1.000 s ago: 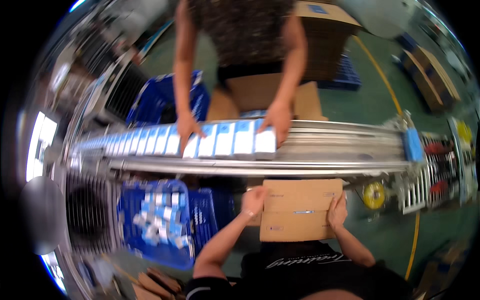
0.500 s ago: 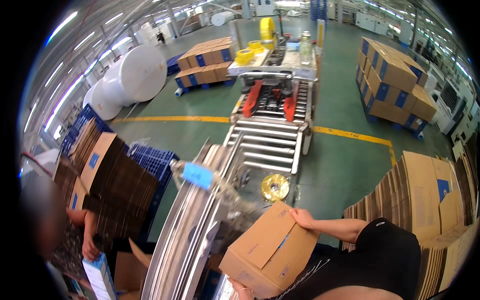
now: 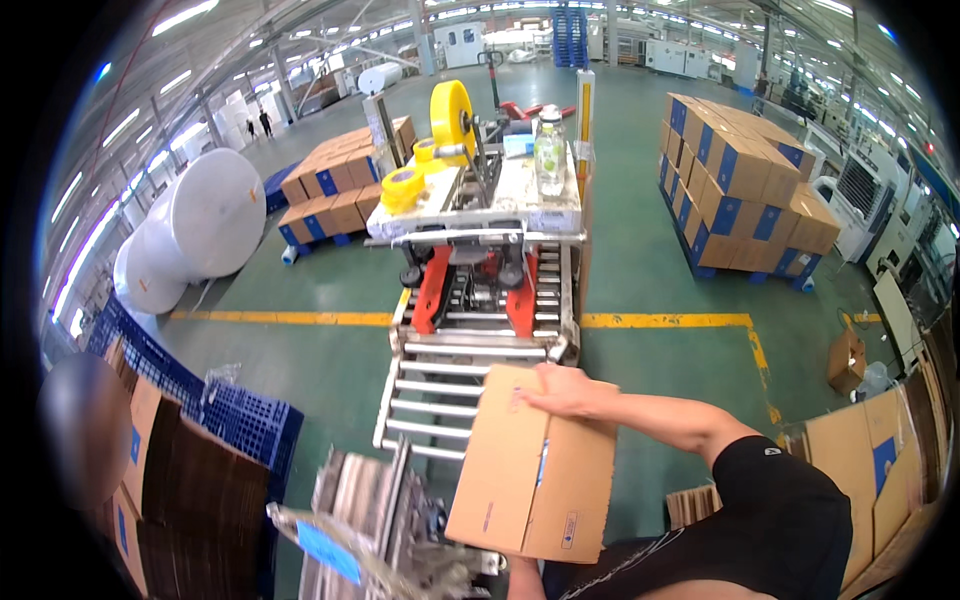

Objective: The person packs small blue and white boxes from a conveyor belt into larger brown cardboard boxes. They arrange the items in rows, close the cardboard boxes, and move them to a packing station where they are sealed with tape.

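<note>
One cardboard box [image 3: 500, 460], its top flaps nearly meeting over a narrow gap where a strip of blue and white shows, is held at a tilt before your body at the near end of a roller conveyor [image 3: 430, 408]. Your right hand [image 3: 568, 390] holds its far end, fingers laid across the top by the corner; your left hand [image 3: 523, 570] is mostly hidden under the near edge, and its grip cannot be told. Whether the box touches the rollers cannot be told either. Straight beyond stands a machine with red side guides [image 3: 432, 290] and a large yellow tape roll [image 3: 452, 122], with smaller yellow rolls [image 3: 403, 188] to the left on its pale top and a clear bottle [image 3: 549, 155] to the right. At your lower left, a blue label [image 3: 328, 552] marks the end of a metal track [image 3: 350, 490]. Stacked cartons [image 3: 740, 180] fill a blue pallet at right, across the green floor [image 3: 640, 250] from huge white rolls [image 3: 215, 210].
</note>
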